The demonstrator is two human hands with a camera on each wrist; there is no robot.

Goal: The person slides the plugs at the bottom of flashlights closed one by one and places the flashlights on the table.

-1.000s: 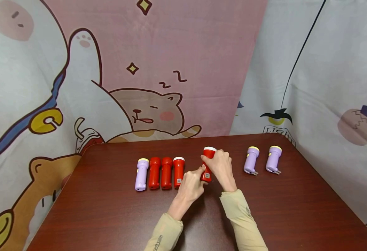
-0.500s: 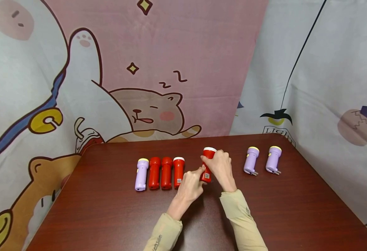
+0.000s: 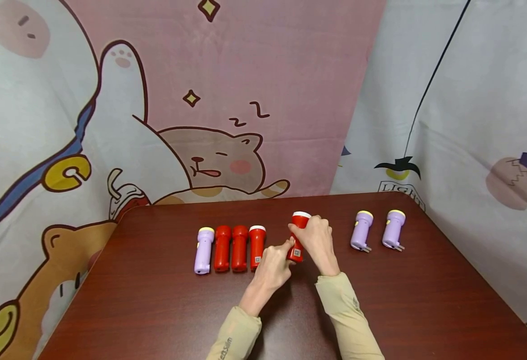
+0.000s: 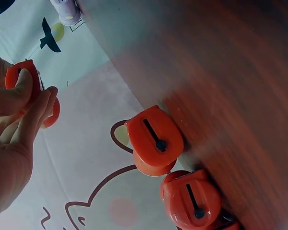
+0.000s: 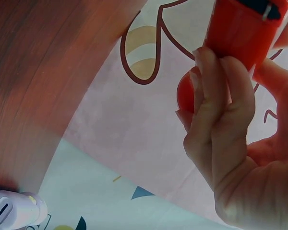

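A red flashlight (image 3: 297, 250) with a white rim is held by both hands over the table. My right hand (image 3: 318, 242) grips it below its head, with fingers curled round the red barrel (image 5: 242, 33) in the right wrist view. My left hand (image 3: 272, 266) pinches its tail end; in the left wrist view the thumb lies on the red end (image 4: 28, 76). Just left of the left hand, another red flashlight (image 3: 257, 245) with a white rim lies beside two more red flashlights, one (image 3: 239, 250) and another (image 3: 222, 250). A lilac flashlight (image 3: 203, 251) ends that row.
Two lilac flashlights, one (image 3: 361, 231) and another (image 3: 393, 230), lie at the right with plug prongs folded out. All rest on a dark red-brown table (image 3: 155, 310). Behind its far edge hangs a cartoon-printed cloth (image 3: 308, 100).
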